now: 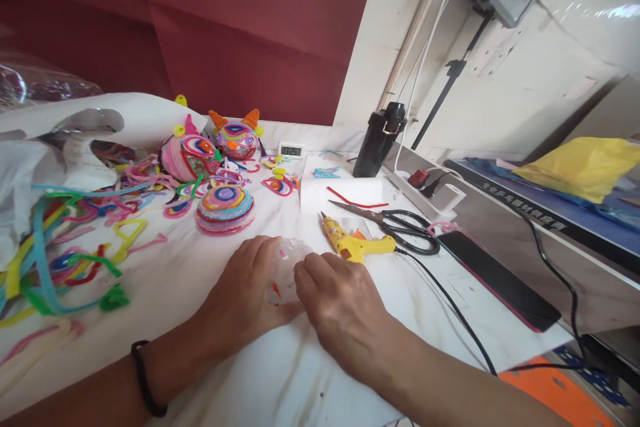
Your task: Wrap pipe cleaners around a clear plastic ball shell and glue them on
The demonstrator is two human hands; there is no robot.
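Observation:
Between my hands is a small translucent, whitish piece (287, 270) with red and pink specks; its exact kind is not clear. My left hand (250, 287) curls round its left side, thumb beneath. The fingers of my right hand (340, 307) are bunched at its right edge, and the fingertips are hidden. Just beyond my right hand lies a yellow hot glue gun (357, 243), its nozzle pointing away to the left. Black-handled scissors (400, 227) rest behind it. A striped, domed pipe-cleaner piece (225, 209) sits beyond my left hand.
Colourful pipe cleaners (75, 260) are strewn over the left side. Two decorated horned heads (237, 139) stand at the back near a small digital clock (291, 150). A black bottle (379, 140), power strip (425, 200) and phone (500, 280) are to the right; the glue gun's cord trails forward.

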